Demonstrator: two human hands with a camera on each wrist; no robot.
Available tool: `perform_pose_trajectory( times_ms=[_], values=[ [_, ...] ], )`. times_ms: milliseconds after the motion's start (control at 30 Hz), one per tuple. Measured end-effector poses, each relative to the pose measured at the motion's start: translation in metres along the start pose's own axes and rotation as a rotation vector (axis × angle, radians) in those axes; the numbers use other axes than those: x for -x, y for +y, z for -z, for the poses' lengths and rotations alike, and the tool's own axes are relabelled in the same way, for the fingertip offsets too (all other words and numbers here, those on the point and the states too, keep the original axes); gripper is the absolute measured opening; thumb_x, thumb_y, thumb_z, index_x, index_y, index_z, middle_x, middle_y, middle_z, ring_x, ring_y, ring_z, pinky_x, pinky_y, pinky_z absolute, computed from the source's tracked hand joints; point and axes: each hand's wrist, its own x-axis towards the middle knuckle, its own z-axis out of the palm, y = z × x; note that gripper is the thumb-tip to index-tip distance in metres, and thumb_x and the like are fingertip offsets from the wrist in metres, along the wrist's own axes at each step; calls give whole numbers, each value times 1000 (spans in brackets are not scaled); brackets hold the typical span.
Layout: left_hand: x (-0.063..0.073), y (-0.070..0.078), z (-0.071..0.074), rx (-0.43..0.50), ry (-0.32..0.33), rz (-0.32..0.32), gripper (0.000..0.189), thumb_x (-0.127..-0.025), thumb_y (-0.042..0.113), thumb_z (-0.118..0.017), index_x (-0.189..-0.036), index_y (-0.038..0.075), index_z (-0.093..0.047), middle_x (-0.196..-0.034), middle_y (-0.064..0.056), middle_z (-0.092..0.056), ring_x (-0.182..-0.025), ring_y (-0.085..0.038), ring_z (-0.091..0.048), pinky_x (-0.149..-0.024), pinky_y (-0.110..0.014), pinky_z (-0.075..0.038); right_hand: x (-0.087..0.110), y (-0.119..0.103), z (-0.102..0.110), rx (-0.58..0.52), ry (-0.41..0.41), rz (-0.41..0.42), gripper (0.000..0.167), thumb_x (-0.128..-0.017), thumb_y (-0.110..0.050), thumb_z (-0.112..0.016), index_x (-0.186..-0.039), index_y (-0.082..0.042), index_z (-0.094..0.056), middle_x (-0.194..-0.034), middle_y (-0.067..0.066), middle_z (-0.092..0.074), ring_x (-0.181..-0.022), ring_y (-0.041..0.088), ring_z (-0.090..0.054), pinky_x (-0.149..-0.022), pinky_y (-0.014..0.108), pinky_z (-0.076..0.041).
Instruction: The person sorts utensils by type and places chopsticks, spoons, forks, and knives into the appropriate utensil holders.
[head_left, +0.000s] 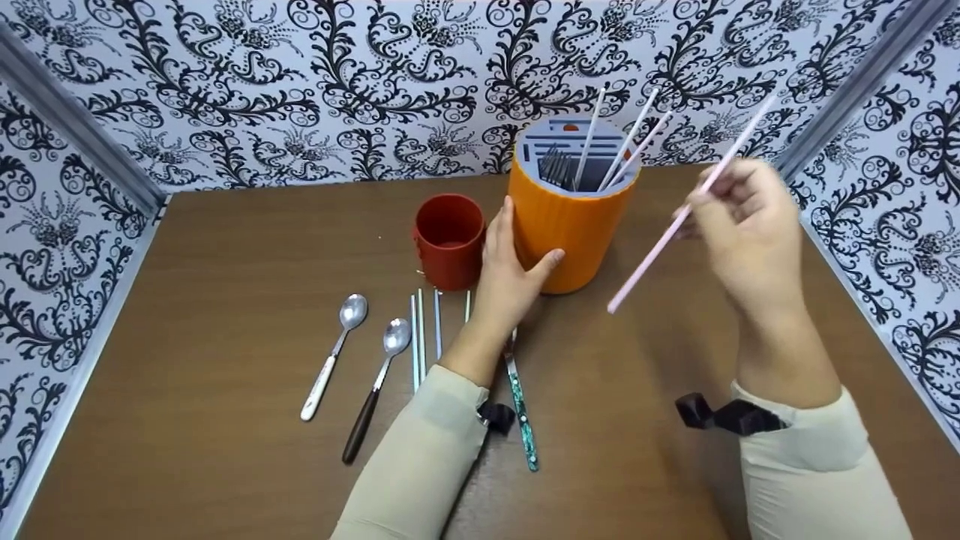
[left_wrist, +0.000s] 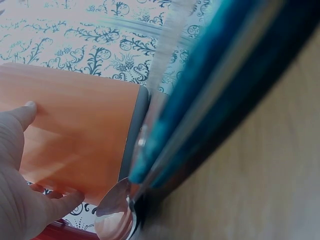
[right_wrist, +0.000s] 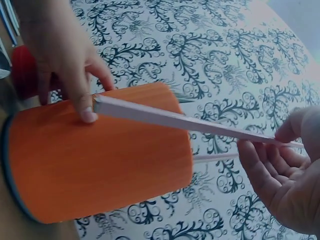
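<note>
In the head view, my right hand (head_left: pixel 750 225) pinches a pink chopstick (head_left: pixel 660 244) between thumb and fingers, in the air right of an orange utensil holder (head_left: pixel 566 232). The right wrist view shows the chopstick (right_wrist: pixel 150 114) crossing in front of the holder (right_wrist: pixel 100 160). My left hand (head_left: pixel 510 277) rests on the holder's left side, its thumb and fingers spread. Several forks (head_left: pixel 556 166) and light chopsticks (head_left: pixel 591 135) stand in a large slot of the holder's grey slotted top (head_left: pixel 540 139).
Left of the holder stands a red cup (head_left: pixel 448 255). A white-handled spoon (head_left: pixel 322 382) and a dark-handled spoon (head_left: pixel 364 424) lie on the brown table (head_left: pixel 240 300). Several chopsticks (head_left: pixel 415 337) and a teal-handled utensil (head_left: pixel 523 416) lie partly under my left arm. Patterned walls (head_left: pixel 262 90) surround the table.
</note>
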Motion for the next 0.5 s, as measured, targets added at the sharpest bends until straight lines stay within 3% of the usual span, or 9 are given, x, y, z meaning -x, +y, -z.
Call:
perform_pose_trajectory(
  times_ms=[167, 300, 400, 500],
  values=[
    [-1, 1, 0, 0, 0, -4, 100, -92, 45, -78, -168, 28, -15, -171, -3, -27, -156, -23, -31, -128, -43, -30, -15, -14, -6, -129, 107, 87, 14, -92, 12, -61, -104, 6, -60, -91, 16, -61, -73, 25, -64, -64, 29, -62],
    [0, 1, 1, -6, -5, 10, 100, -92, 46, -77, -168, 29, -15, -171, -2, -26, -156, -22, -30, -128, -43, -30, -26, -27, -16, -220, 203, 175, 14, -90, 16, -60, -102, 8, -60, -93, 18, -58, -81, 27, -59, -73, 31, -61],
    [0, 2, 1, -6, -9, 18, 100, -92, 47, -77, -168, 29, -14, -171, -1, -25, -157, -22, -30, -128, -43, -29, -31, -37, -24, -275, 265, 203, 15, -90, 16, -59, -103, 7, -59, -94, 18, -56, -84, 27, -58, -77, 33, -60],
    [0, 2, 1, 0, -8, 6, 100, -92, 46, -77, -168, 28, -14, -171, -2, -26, -157, -22, -30, -128, -42, -29, -33, -43, -31, -341, 297, 214, 16, -92, 15, -57, -106, 7, -56, -93, 17, -53, -82, 28, -60, -73, 35, -62]
  ],
)
